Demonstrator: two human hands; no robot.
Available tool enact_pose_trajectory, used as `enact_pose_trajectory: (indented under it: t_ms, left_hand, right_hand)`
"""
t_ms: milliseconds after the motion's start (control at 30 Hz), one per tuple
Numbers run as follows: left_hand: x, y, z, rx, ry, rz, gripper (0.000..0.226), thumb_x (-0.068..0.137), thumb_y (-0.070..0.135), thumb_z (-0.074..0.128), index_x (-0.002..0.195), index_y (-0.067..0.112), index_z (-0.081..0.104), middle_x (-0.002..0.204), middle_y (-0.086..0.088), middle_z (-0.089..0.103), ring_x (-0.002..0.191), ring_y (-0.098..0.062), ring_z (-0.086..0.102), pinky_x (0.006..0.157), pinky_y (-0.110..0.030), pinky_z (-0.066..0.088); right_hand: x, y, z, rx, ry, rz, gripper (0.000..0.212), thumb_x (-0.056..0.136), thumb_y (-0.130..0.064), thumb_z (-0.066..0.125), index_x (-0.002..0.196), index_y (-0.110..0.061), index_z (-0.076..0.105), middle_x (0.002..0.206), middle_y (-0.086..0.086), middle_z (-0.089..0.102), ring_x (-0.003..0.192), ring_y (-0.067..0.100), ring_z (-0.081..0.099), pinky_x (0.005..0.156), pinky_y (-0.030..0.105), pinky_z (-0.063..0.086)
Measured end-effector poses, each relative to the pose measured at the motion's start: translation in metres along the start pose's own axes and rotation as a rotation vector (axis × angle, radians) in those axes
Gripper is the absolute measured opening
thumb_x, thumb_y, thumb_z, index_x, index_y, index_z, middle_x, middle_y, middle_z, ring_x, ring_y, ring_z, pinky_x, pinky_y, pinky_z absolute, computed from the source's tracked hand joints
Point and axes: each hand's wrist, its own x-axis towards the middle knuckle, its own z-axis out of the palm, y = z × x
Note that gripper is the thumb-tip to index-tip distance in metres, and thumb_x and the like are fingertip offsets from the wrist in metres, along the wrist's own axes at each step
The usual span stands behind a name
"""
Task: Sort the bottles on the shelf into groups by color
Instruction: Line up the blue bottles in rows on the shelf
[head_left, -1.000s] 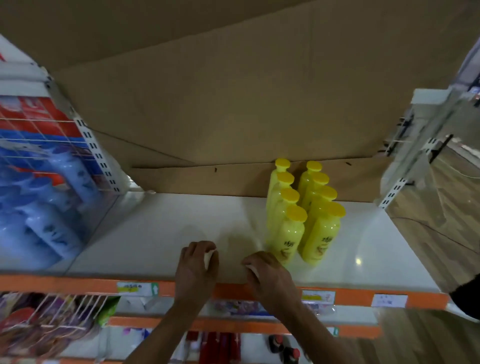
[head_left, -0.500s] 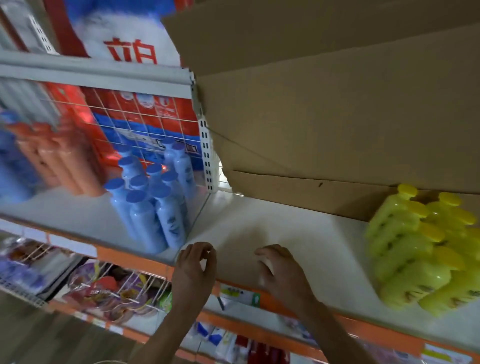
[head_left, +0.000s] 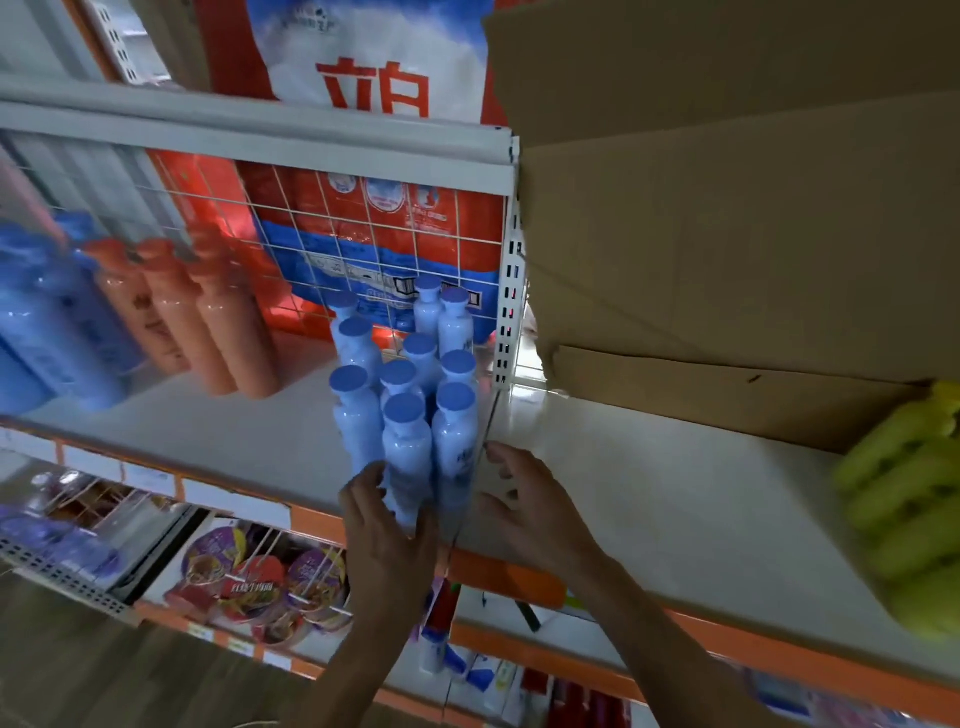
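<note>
Several pale blue bottles with blue caps stand in a tight cluster on the white shelf, just left of a clear divider. My left hand grips the base of the front blue bottle at the shelf's edge. On the shelf just right of the divider rests my right hand, its fingers loosely spread and holding nothing. Orange bottles stand further left. Yellow bottles are grouped at the far right, blurred.
Large blue bottles fill the far left. A wire grid and red-blue bags back the left bay; brown cardboard backs the right bay. Below the orange shelf edge hang packaged bowls.
The view swung left, from the yellow bottles to the blue ones. My left hand moved from the bare shelf onto the front blue bottle; my right hand now lies by the divider.
</note>
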Motion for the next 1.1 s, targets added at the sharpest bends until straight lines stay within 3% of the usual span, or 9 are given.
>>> enact_pose_trajectory:
  t_ms: [133, 333, 433, 533, 700, 933, 1100]
  left_hand:
    - [0.018, -0.003, -0.005, -0.114, -0.119, -0.094, 0.052, 0.084, 0.018, 0.074, 0.126, 0.027, 0.044, 0.113, 0.008, 0.059, 0.098, -0.010, 0.058, 0.078, -0.036, 0.053]
    - [0.030, -0.005, -0.005, -0.126, -0.162, -0.161, 0.051, 0.080, 0.040, 0.078, 0.119, 0.043, 0.046, 0.107, 0.023, 0.063, 0.096, 0.000, 0.062, 0.075, -0.034, 0.056]
    - [0.029, -0.008, -0.005, -0.108, -0.187, -0.162, 0.046, 0.080, 0.044, 0.076, 0.117, 0.041, 0.049, 0.104, 0.020, 0.066, 0.096, 0.000, 0.064, 0.076, -0.038, 0.058]
    - [0.024, -0.007, -0.006, -0.124, -0.254, -0.102, 0.048, 0.086, 0.040, 0.071, 0.127, 0.035, 0.047, 0.110, 0.014, 0.068, 0.100, -0.002, 0.065, 0.078, -0.035, 0.059]
    - [0.016, 0.003, 0.011, -0.167, -0.417, -0.023, 0.054, 0.092, 0.027, 0.067, 0.138, 0.031, 0.039, 0.121, 0.017, 0.062, 0.109, 0.006, 0.059, 0.081, -0.016, 0.053]
    - [0.020, 0.017, 0.070, -0.248, -0.504, -0.094, 0.060, 0.080, 0.023, 0.080, 0.130, 0.025, 0.047, 0.116, 0.011, 0.066, 0.105, -0.006, 0.064, 0.083, -0.024, 0.053]
    - [0.027, 0.045, 0.122, -0.266, -0.591, -0.032, 0.061, 0.077, 0.016, 0.081, 0.124, 0.029, 0.044, 0.108, 0.028, 0.061, 0.097, 0.005, 0.061, 0.078, -0.021, 0.052]
  right_hand:
    - [0.017, -0.017, 0.019, 0.097, 0.049, 0.042, 0.061, 0.082, -0.049, 0.067, 0.134, -0.031, 0.041, 0.131, -0.013, 0.051, 0.117, 0.003, 0.048, 0.092, 0.024, 0.048]
    - [0.028, -0.019, 0.025, 0.130, 0.092, 0.128, 0.052, 0.074, -0.049, 0.071, 0.118, -0.038, 0.045, 0.116, -0.013, 0.049, 0.110, 0.005, 0.049, 0.089, 0.033, 0.051]
    - [0.029, -0.014, 0.018, 0.150, 0.050, 0.137, 0.057, 0.072, -0.050, 0.070, 0.120, -0.034, 0.044, 0.116, -0.013, 0.057, 0.107, 0.006, 0.056, 0.088, 0.040, 0.053]
    - [0.020, -0.009, 0.014, 0.132, 0.046, 0.137, 0.055, 0.079, -0.050, 0.067, 0.124, -0.034, 0.040, 0.117, -0.014, 0.060, 0.105, 0.007, 0.060, 0.087, 0.039, 0.055]
    - [0.007, 0.003, -0.003, 0.082, 0.120, 0.163, 0.051, 0.082, -0.049, 0.066, 0.124, -0.034, 0.041, 0.120, -0.015, 0.060, 0.107, 0.007, 0.058, 0.089, 0.037, 0.053]
    - [-0.017, 0.028, -0.044, 0.027, 0.255, 0.242, 0.044, 0.081, -0.045, 0.070, 0.114, -0.033, 0.043, 0.103, -0.015, 0.061, 0.091, 0.011, 0.061, 0.075, 0.034, 0.053]
    - [-0.031, 0.066, -0.088, 0.054, 0.332, 0.406, 0.045, 0.078, -0.041, 0.072, 0.110, -0.035, 0.041, 0.100, -0.012, 0.065, 0.085, 0.018, 0.067, 0.076, 0.045, 0.054]
